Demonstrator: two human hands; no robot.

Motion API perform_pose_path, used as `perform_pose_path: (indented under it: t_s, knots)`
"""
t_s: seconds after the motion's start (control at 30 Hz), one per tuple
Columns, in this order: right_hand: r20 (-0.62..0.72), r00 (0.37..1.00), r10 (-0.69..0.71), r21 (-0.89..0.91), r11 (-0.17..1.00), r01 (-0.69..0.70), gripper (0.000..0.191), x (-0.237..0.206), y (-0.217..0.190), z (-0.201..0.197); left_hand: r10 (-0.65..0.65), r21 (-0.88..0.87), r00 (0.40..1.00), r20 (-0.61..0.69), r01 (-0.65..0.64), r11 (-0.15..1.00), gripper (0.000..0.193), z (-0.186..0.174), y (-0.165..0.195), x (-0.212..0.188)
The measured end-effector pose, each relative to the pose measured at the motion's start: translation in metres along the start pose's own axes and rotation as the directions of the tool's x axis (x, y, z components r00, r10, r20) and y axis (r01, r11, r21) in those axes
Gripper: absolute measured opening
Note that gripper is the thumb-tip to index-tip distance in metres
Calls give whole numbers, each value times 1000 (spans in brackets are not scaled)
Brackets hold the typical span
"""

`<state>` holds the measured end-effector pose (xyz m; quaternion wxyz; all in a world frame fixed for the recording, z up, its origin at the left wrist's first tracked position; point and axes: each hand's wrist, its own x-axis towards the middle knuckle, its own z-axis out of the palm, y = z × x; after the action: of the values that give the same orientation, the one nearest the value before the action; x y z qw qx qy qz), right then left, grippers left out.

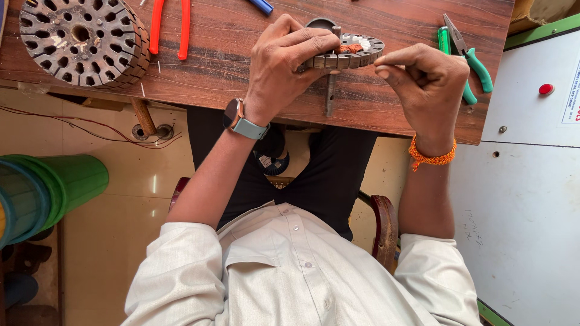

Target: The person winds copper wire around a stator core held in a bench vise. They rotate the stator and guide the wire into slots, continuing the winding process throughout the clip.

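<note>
At top centre, the left hand [284, 63] clamps the stator [350, 51] on its spindle [331, 90]; the right hand [426, 81] pinches together on what seems fine wire, too thin to see. Pulling hard could likely snap it.

Matt metal stator [350, 53]; grained wooden table [241, 72].

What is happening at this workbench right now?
A seated person works at a wooden table. The left hand grips a slotted metal ring mounted on a post, with orange winding showing in it. The right hand is pinched beside the ring; any wire in it is too fine to see. A bigger slotted core, red-handled pliers and green-handled pliers lie unused.
</note>
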<state>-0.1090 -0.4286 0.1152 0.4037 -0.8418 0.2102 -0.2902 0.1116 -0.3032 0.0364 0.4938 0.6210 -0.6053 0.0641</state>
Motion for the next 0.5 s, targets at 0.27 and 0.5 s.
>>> perform_pose_path:
  t_s: [0.27,0.5]
  knots:
    - [-27,1000,9,51,999,-7,10,-4,8,-1,44,12,999,-6,-44,999,48,-1,-9,6]
    - [-47,999,17,-10,1000,-18,10,-7,11,1,-12,-73,999,35,15,997,51,-12,10,3]
